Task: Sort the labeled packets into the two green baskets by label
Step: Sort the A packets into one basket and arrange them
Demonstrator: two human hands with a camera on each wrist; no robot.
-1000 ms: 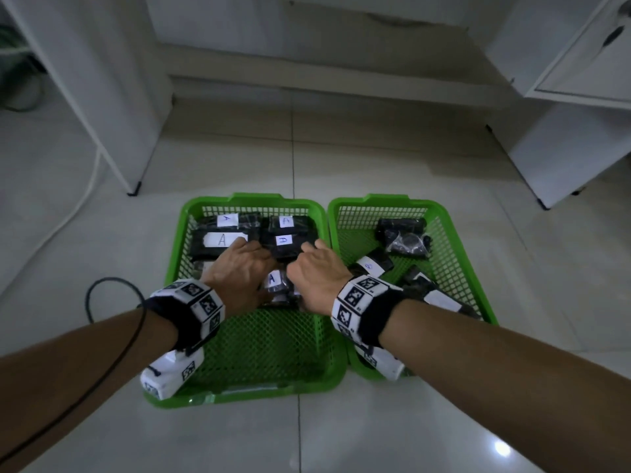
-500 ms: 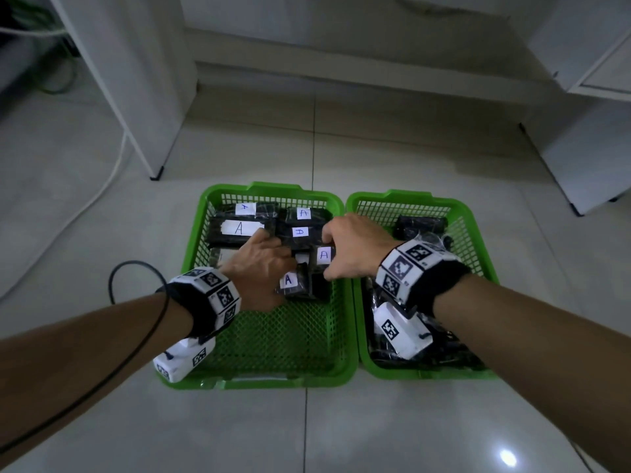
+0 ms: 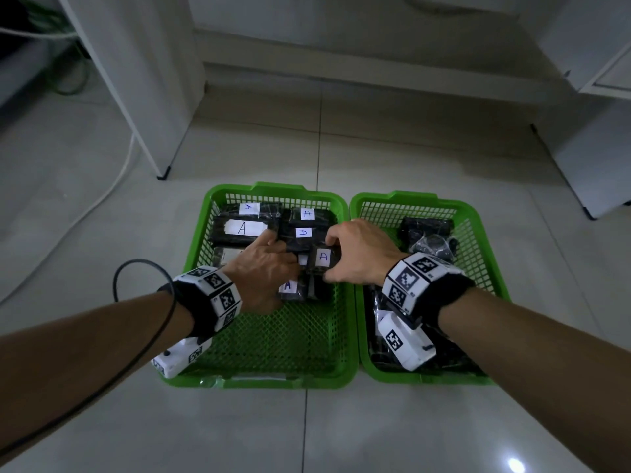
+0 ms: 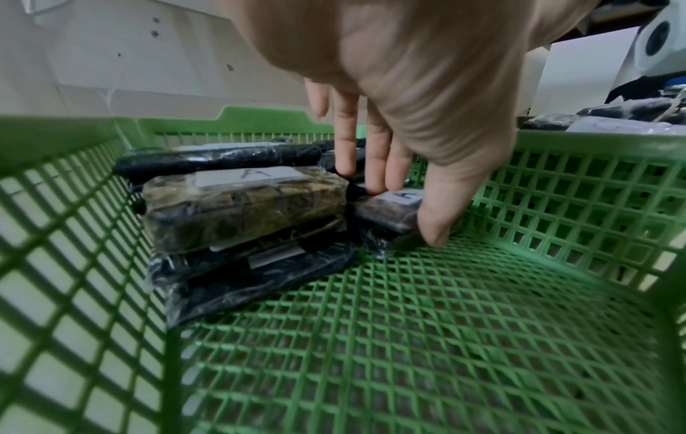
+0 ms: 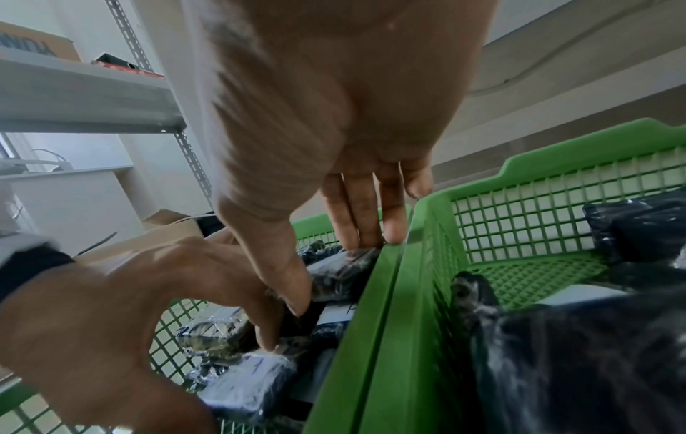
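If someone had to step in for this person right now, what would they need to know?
Right hand: pinching a packet labeled A over the left basket.
Left hand: fingers straight, thumb and fingertips on another A packet in the same basket.
Done: several A packets stacked at the left basket's far end; dark packets fill the right basket.
Left: set down the held packet; the right basket's labels are unreadable here, so check them.

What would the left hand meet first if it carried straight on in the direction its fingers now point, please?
Probably the black packets at the far end of the left basket: the left hand points away from the person, fingertips already among them. Next likely the D-labelled packet; depth is unclear.
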